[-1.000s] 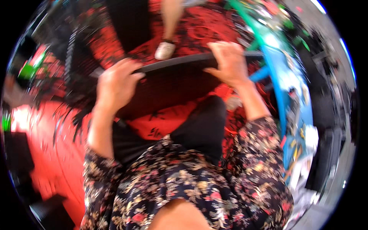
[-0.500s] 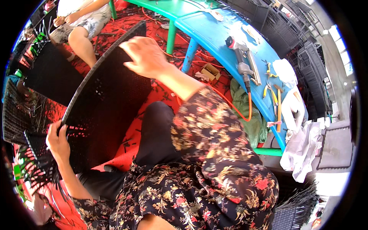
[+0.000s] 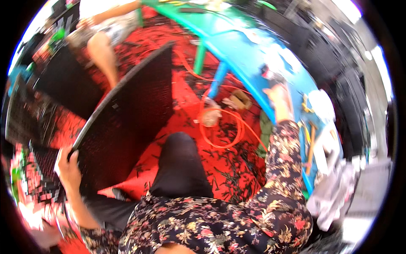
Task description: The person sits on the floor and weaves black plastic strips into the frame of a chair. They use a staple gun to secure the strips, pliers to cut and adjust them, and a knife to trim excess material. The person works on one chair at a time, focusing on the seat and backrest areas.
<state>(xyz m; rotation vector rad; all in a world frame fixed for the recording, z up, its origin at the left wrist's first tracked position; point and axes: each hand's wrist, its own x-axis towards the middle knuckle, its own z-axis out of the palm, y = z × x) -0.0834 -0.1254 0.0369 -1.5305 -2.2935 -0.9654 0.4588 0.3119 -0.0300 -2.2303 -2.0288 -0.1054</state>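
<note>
My left hand grips the lower left edge of a large black woven panel, thumb on one face and fingers round the rim. The panel stands tilted in front of my left leg, its far corner reaching toward the tables. My right hand is stretched out over the blue table and lies on an air-powered nail or staple gun. Its thumb points out to the left. Blur hides whether its fingers are closed round the tool, which lies on the tabletop.
An orange air hose loops over the red floor among black scraps. A small cardboard box sits under the table. A hammer and yellow-handled pliers lie beside white cloths. Another person's leg and a black panel are at far left.
My right hand has left the panel's top edge and moved right to the tool on the blue table. My left hand still holds the panel. The view has shifted slightly and blurred.
</note>
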